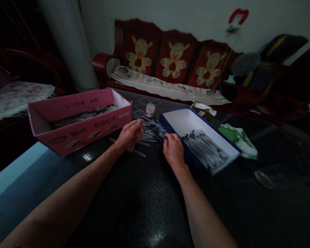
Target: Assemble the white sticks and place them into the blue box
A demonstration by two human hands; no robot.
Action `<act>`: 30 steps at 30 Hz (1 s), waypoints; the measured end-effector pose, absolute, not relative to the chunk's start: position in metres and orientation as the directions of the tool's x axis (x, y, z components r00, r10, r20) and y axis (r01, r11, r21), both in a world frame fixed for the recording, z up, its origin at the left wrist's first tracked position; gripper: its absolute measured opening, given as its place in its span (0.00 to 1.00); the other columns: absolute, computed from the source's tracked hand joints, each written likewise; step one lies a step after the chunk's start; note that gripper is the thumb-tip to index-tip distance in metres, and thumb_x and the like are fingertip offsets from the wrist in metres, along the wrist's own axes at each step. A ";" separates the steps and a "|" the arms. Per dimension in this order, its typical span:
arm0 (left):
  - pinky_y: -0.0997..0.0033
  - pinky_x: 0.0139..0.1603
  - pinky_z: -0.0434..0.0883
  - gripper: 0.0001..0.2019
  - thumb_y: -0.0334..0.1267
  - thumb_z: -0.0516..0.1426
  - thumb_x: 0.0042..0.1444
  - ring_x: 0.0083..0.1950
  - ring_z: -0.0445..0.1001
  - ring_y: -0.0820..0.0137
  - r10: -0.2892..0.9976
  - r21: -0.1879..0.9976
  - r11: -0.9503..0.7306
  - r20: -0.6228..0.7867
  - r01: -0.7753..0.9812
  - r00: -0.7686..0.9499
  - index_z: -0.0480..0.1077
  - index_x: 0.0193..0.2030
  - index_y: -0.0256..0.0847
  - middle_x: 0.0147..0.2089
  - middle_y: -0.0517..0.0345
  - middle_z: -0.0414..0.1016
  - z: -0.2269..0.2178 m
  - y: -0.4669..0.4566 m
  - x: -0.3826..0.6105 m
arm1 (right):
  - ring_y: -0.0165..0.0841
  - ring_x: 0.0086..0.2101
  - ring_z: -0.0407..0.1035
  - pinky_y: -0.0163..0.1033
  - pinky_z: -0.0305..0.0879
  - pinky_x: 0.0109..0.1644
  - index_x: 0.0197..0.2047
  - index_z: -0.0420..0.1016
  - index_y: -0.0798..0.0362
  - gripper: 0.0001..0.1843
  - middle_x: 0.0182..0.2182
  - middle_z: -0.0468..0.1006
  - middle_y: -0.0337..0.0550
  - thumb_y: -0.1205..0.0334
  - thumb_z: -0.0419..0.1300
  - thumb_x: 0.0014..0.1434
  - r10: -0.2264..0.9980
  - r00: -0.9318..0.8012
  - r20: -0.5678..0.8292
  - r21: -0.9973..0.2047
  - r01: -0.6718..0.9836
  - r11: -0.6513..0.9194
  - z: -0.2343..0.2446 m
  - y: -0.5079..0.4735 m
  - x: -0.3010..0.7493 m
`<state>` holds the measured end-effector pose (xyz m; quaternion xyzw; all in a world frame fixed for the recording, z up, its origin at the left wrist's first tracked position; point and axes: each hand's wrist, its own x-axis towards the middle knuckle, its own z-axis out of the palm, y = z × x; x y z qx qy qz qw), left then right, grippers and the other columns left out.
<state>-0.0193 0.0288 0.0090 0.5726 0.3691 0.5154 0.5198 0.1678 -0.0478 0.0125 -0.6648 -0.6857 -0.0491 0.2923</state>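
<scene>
My left hand [130, 135] is closed, with a thin pale strip between thumb and fingers and a small whitish bit at the fingertips. Opposite it, my right hand [174, 148] has its fingers pinched at the edge of a pile of thin strips [151, 132], beside the blue box; what they grip is too dim to make out. The strips are grey, black and clear, loose on the dark table between both hands. In the white-lined blue box [181, 119], similar strips [206, 150] lie side by side in a row. A pink cardboard box [93, 132] on the left holds more jumbled strips.
Behind the pile stands a small white jar [150, 110]. A tissue box [203, 109], a green and white plastic bag [239, 139] and a round clear object [265, 179] are on the right of the dark table [150, 206]. A wooden sofa [100, 65] stands beyond.
</scene>
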 end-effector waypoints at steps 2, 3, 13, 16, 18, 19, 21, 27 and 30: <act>0.75 0.21 0.63 0.17 0.44 0.50 0.61 0.21 0.65 0.74 0.920 0.920 -0.369 0.342 0.129 0.191 0.71 0.49 0.36 0.26 0.58 0.71 0.007 0.028 -0.021 | 0.39 0.43 0.67 0.41 0.64 0.47 0.49 0.74 0.55 0.16 0.43 0.74 0.52 0.70 0.51 0.61 0.906 0.060 0.419 -0.242 0.969 0.047 0.008 -0.045 0.174; 0.75 0.25 0.66 0.17 0.44 0.50 0.61 0.25 0.68 0.73 0.879 0.837 -0.475 0.431 0.273 0.205 0.72 0.48 0.36 0.28 0.57 0.72 0.005 0.027 -0.021 | 0.40 0.42 0.67 0.41 0.64 0.46 0.49 0.74 0.55 0.16 0.43 0.74 0.52 0.70 0.51 0.61 0.916 0.056 0.398 -0.206 0.978 0.029 0.006 -0.045 0.175; 0.73 0.35 0.69 0.15 0.42 0.51 0.65 0.38 0.74 0.66 0.677 0.163 -0.618 0.608 0.769 0.415 0.73 0.51 0.41 0.36 0.51 0.77 -0.010 0.023 -0.023 | 0.40 0.40 0.66 0.41 0.63 0.44 0.44 0.76 0.53 0.14 0.40 0.76 0.49 0.70 0.50 0.62 0.929 0.058 0.365 -0.147 0.989 -0.004 0.007 -0.045 0.171; 0.71 0.38 0.69 0.13 0.40 0.52 0.64 0.39 0.73 0.66 0.652 0.154 -0.636 0.631 0.756 0.420 0.74 0.50 0.40 0.37 0.51 0.77 -0.012 0.026 -0.024 | 0.40 0.40 0.67 0.41 0.63 0.44 0.43 0.76 0.53 0.14 0.39 0.75 0.50 0.69 0.50 0.62 0.927 0.067 0.369 -0.168 0.986 -0.005 0.006 -0.044 0.172; 0.70 0.39 0.70 0.13 0.40 0.52 0.64 0.39 0.73 0.65 0.639 0.154 -0.643 0.648 0.750 0.415 0.74 0.49 0.39 0.38 0.51 0.77 -0.013 0.027 -0.025 | 0.39 0.40 0.67 0.41 0.63 0.45 0.45 0.75 0.54 0.14 0.39 0.75 0.51 0.70 0.49 0.62 0.921 0.080 0.382 -0.190 0.982 -0.006 0.006 -0.044 0.171; 0.70 0.39 0.70 0.13 0.39 0.52 0.64 0.39 0.73 0.65 0.635 0.153 -0.643 0.655 0.751 0.410 0.74 0.49 0.39 0.38 0.50 0.77 -0.014 0.028 -0.025 | 0.39 0.41 0.67 0.41 0.63 0.45 0.47 0.74 0.55 0.15 0.40 0.74 0.51 0.70 0.49 0.62 0.913 0.089 0.398 -0.210 0.978 -0.004 0.006 -0.044 0.171; 0.70 0.39 0.70 0.13 0.39 0.51 0.64 0.40 0.73 0.65 0.629 0.149 -0.642 0.664 0.752 0.405 0.73 0.49 0.38 0.38 0.50 0.77 -0.015 0.028 -0.024 | 0.40 0.42 0.67 0.41 0.63 0.47 0.51 0.70 0.57 0.16 0.42 0.74 0.53 0.71 0.48 0.62 0.888 0.105 0.448 -0.264 0.964 0.019 0.007 -0.044 0.169; 0.70 0.40 0.70 0.13 0.39 0.51 0.64 0.40 0.74 0.65 0.603 0.130 -0.652 0.687 0.747 0.406 0.73 0.49 0.39 0.38 0.53 0.77 -0.016 0.027 -0.023 | 0.40 0.42 0.67 0.45 0.64 0.48 0.46 0.70 0.56 0.15 0.40 0.72 0.52 0.71 0.46 0.59 0.850 0.077 0.520 -0.422 0.889 0.178 0.011 -0.042 0.165; 0.70 0.40 0.70 0.12 0.39 0.51 0.64 0.40 0.74 0.66 0.572 0.128 -0.666 0.719 0.735 0.393 0.72 0.49 0.38 0.38 0.53 0.77 -0.016 0.027 -0.023 | 0.36 0.39 0.69 0.44 0.67 0.48 0.40 0.72 0.52 0.14 0.37 0.73 0.46 0.69 0.45 0.60 0.853 0.075 0.516 -0.624 0.716 0.314 0.012 -0.040 0.164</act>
